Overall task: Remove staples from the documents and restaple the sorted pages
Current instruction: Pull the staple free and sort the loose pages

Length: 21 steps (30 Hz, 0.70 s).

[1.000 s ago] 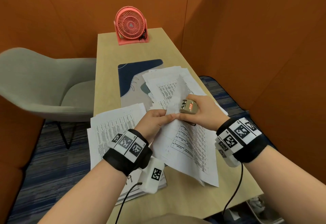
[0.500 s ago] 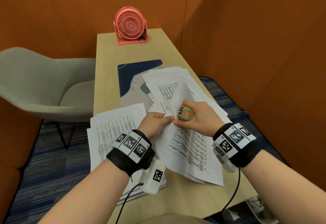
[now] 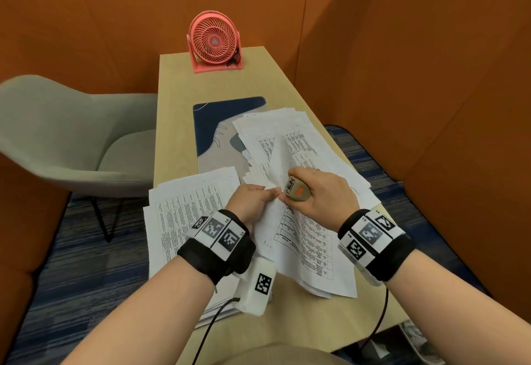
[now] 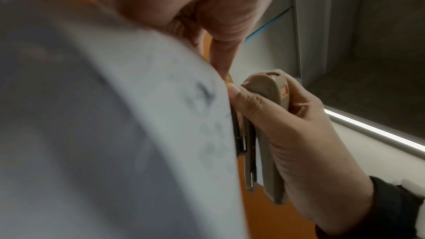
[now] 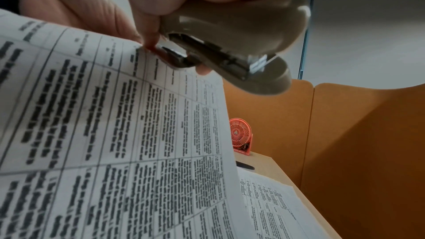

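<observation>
Head view shows the person's left hand (image 3: pixel 249 201) pinching the upper corner of a set of white printed pages with tables (image 3: pixel 304 238), lifted off the light wooden table (image 3: pixel 184 117) at that corner while its lower end rests on the tabletop. The right hand (image 3: pixel 316 195) is wrapped round a small beige stapler with an orange label (image 3: pixel 297 191), and its thumb and forefinger meet the same corner of the pages. Right wrist view shows the stapler's metal tip (image 5: pixel 177 61) lying against the page edge just beside the fingertips (image 5: pixel 150 43); whether a staple sits there, or is being pried out, is too small and blurred to tell. Left wrist view confirms the stapler (image 4: pixel 264 134) clasped in the curled right hand (image 4: pixel 299 134), pressed up against the paper, its two halves close together.

Judging by how things lie, the task is mid-way at best. One stack of printed sheets (image 3: pixel 184 215) lies at the left near edge of the table, under the left wrist, and a looser fanned heap of printed sheets (image 3: pixel 287 135) lies further back, partly over a dark blue and grey desk mat (image 3: pixel 218 117). Neither pile can be read as sorted or stapled from here. The set in hand looks to be at the corner-fastening step, removal or restapling I cannot say. A coral pink desk fan (image 3: pixel 214 41) stands at the far end of the table, and a grey shell chair (image 3: pixel 71 140) is off to the left
</observation>
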Each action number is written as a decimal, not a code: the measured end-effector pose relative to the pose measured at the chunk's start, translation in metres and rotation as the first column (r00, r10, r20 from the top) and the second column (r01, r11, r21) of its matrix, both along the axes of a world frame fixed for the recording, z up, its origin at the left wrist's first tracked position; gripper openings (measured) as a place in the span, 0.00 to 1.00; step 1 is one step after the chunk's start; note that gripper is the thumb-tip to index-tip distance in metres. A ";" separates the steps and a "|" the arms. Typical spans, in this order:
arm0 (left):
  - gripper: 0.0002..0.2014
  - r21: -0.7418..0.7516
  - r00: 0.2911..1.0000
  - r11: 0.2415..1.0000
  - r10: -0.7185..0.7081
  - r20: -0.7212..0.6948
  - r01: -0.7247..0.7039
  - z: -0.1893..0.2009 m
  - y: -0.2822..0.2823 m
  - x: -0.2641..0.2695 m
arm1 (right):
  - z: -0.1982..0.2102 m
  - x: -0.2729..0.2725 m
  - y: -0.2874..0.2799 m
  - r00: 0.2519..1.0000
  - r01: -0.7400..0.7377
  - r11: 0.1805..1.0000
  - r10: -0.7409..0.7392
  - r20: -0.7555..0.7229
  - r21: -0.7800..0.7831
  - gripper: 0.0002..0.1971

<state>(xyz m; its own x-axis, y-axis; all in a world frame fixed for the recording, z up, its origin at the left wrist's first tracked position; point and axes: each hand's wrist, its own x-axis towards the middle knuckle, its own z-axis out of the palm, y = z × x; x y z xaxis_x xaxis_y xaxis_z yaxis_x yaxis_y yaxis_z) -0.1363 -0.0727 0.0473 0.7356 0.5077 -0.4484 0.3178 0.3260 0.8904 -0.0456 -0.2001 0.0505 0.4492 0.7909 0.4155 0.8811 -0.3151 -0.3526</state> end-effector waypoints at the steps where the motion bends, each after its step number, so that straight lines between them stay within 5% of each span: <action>1: 0.09 0.000 1.000 1.000 0.009 -0.001 -0.009 -0.001 0.000 0.000 | 0.001 -0.001 0.000 0.999 -0.007 1.000 0.006 0.044 0.020 0.21; 8: 0.09 0.120 0.998 0.992 -0.036 0.059 0.029 0.002 -0.003 -0.005 | 0.003 -0.002 0.001 0.997 0.022 0.998 -0.026 0.077 0.055 0.22; 14: 0.07 0.119 0.984 0.978 -0.177 0.032 0.172 0.009 0.001 -0.011 | 0.004 -0.002 -0.001 0.957 0.118 0.990 -0.135 -0.255 -0.079 0.18; 21: 0.07 0.261 0.980 0.946 -0.199 0.009 0.189 0.008 -0.004 -0.010 | 0.000 0.000 0.001 0.764 0.189 0.981 -0.116 -0.635 0.048 0.12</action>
<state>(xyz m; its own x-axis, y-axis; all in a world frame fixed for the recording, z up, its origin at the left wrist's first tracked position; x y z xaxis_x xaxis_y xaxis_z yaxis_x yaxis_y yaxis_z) -0.1467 -0.0766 0.0557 0.8443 0.4485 -0.2932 0.3189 0.0190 0.9476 -0.0455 -0.1994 0.0502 0.7491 0.6584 0.0729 0.3956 -0.3565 -0.8464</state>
